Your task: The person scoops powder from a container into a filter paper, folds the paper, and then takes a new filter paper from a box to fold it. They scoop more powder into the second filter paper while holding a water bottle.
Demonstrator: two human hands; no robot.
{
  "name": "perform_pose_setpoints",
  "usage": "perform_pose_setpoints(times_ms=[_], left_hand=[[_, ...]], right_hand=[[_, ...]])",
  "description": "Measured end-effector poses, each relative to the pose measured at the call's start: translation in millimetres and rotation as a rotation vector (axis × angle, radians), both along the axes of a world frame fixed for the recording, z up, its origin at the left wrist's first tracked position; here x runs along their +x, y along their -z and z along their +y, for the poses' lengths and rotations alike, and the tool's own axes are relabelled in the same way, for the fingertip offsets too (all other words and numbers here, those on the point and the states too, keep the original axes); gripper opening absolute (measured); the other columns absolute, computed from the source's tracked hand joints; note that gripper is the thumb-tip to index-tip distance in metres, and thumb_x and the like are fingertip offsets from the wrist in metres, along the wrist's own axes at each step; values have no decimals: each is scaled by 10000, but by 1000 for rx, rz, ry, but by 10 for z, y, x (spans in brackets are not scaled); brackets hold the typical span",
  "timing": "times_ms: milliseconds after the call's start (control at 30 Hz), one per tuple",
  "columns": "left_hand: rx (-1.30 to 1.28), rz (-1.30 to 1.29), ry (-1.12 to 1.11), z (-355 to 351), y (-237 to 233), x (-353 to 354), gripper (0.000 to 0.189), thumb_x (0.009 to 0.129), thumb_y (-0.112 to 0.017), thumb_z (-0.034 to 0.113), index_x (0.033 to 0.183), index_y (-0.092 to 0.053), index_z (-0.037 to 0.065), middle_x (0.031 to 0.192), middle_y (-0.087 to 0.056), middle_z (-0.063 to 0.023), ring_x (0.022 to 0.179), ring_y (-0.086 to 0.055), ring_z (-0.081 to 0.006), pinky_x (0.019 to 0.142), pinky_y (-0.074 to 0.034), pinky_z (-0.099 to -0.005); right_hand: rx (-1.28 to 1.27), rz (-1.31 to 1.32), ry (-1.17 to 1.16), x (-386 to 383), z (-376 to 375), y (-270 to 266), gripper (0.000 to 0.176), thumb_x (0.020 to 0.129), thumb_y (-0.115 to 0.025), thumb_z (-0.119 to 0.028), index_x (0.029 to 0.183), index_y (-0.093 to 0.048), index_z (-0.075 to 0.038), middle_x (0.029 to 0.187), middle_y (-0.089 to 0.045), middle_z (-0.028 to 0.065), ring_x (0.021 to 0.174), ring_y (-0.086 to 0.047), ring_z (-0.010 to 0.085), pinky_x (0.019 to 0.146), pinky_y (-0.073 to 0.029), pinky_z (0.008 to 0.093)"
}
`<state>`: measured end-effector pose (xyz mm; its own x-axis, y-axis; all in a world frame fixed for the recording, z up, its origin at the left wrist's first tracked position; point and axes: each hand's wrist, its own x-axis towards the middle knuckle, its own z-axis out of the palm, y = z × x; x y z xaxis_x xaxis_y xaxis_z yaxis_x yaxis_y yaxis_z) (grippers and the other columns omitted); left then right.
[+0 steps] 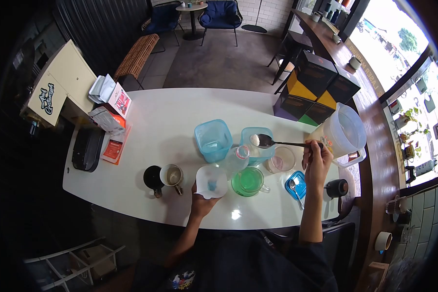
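Note:
My left hand [203,204] is closed around a white, thin-walled vessel [210,176] with a squarish rim and a blue patch at its bottom. My right hand [317,159] grips the handle of a dark spoon [289,143], its bowl carrying white powder. That bowl hangs over a light-blue plastic tub [263,155]; a second blue tub [213,130] stands to its left. Between the tubs and the white vessel is a clear bottle [239,155]. A glass mug of green liquid [248,182] sits right of the vessel, near a round clear container [282,159].
Two dark mugs, one black [152,178] and one with a pale inside [172,174], stand at left. A blue lid [289,187] with a metal spoon lies right. A big clear pitcher [338,134] and stacked black boxes [316,82] occupy the right back; packets [117,124] stand left.

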<state>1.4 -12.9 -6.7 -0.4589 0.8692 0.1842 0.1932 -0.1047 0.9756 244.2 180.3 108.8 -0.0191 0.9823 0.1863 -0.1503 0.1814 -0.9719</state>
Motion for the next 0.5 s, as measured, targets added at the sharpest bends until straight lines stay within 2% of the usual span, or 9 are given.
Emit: perform_pose_setpoints(times_ms=[67,133,300,500], left_hand=[[1,-9,11,-8,100,2,514,679,-831,27,1140,-605,36,1010,-673,-67,898,-659,-180,801,-533,-317],[36,-72,19,-14,162,11,421,724,-823,50,1096,-626,26,981,-681,-52,860,-654,-154,772,-532,-319],[43,-16,33,-60,78,29,463,697,-798,30,1118,-606,32,1002,-672,-76,897,-661,-193,792,-527,-330],[92,116,-3,-142,-46,44,496,684,-793,25,1138,-596,29,1038,-659,-109,955,-655,-241,833,-523,-351]], right_hand=[[20,41,-6,38,-65,-128,230,996,-535,-168,953,-635,35,664,-576,13,406,-409,30,332,-279,182],[22,58,9,61,-156,-327,232,988,-540,-168,934,-635,37,660,-570,21,408,-424,38,331,-290,188],[78,65,30,74,-429,-726,239,986,-545,-169,921,-639,42,592,-543,16,371,-412,38,315,-283,182],[47,37,-166,-86,-743,-824,243,994,-506,-114,906,-618,83,564,-529,46,364,-429,67,333,-292,189]])
